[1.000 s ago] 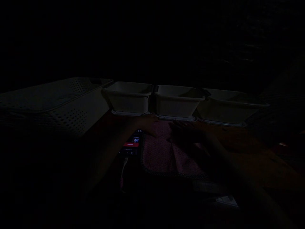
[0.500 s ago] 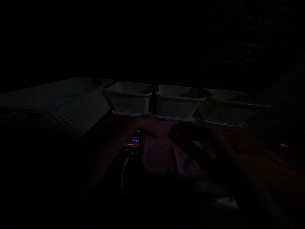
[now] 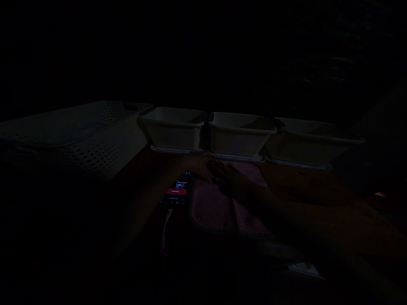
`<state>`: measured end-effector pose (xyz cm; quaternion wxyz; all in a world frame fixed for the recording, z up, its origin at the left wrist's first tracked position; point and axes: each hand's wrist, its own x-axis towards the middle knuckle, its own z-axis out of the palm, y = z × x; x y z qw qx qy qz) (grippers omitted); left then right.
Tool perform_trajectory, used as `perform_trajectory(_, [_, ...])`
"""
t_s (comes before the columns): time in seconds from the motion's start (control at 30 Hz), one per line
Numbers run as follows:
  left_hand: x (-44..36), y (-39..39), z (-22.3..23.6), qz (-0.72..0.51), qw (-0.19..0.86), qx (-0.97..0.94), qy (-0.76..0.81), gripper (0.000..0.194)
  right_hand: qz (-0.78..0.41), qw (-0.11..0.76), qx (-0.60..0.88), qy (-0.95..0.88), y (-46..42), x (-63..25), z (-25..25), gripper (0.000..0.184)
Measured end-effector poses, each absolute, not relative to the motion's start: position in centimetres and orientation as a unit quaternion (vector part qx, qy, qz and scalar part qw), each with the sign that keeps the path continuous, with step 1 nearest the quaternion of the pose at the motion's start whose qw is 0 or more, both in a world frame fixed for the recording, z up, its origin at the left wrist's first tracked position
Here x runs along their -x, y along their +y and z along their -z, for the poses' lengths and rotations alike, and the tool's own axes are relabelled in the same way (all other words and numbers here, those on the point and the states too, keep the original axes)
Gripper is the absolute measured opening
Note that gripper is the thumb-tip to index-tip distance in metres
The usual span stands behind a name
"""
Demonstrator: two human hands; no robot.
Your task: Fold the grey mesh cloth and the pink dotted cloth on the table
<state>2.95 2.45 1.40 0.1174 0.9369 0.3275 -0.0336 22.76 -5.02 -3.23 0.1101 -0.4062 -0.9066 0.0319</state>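
The picture is very dark. A pink cloth (image 3: 216, 207) with a dark stitched edge lies spread on the table, with a crease running down its middle. Over its far left corner is my left hand (image 3: 199, 166), fingers stretched out toward the right. My right hand (image 3: 229, 178) rests low over the upper part of the cloth, its fingers extended to the left and meeting or overlapping my left fingers. Neither hand appears to grip anything. Just left of the cloth, partly behind my left forearm, a phone (image 3: 176, 192) glows, with a cable (image 3: 165, 222) plugged into its near end.
Three pale bins, the left bin (image 3: 176, 136), middle bin (image 3: 238, 142) and right bin (image 3: 299, 149), stand in a row behind the cloth. A perforated basket (image 3: 127, 133) is at left. A white object (image 3: 305, 269) lies near the front edge of the wooden table (image 3: 318, 199).
My right hand has moved left across the cloth to my left hand, and its fingers now lie straighter. My left hand has stayed nearly in place. The cloth looks about the same.
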Motion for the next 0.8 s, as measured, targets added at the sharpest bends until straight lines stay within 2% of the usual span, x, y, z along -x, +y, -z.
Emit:
perform_trajectory(0.17, [-3.28, 2.62, -1.26, 0.040, 0.091, -0.932, 0.348, 0.079, 0.009, 0.052, 0.419, -0.906, -4.97, -23.24, 3.79, 0.064])
perform_trajectory(0.3, [-3.29, 2.90, -1.02, 0.040, 0.092, -0.931, 0.351, 0.075, -0.003, 0.052, 0.431, -0.901, -4.87, -23.37, 3.87, 0.070])
perform_trajectory(0.8, [-3.34, 2.68, -1.25, 0.043, 0.103, -0.927, 0.357, 0.087, -0.047, 0.056, 0.435, -0.898, -5.06, -23.40, 3.27, 0.074])
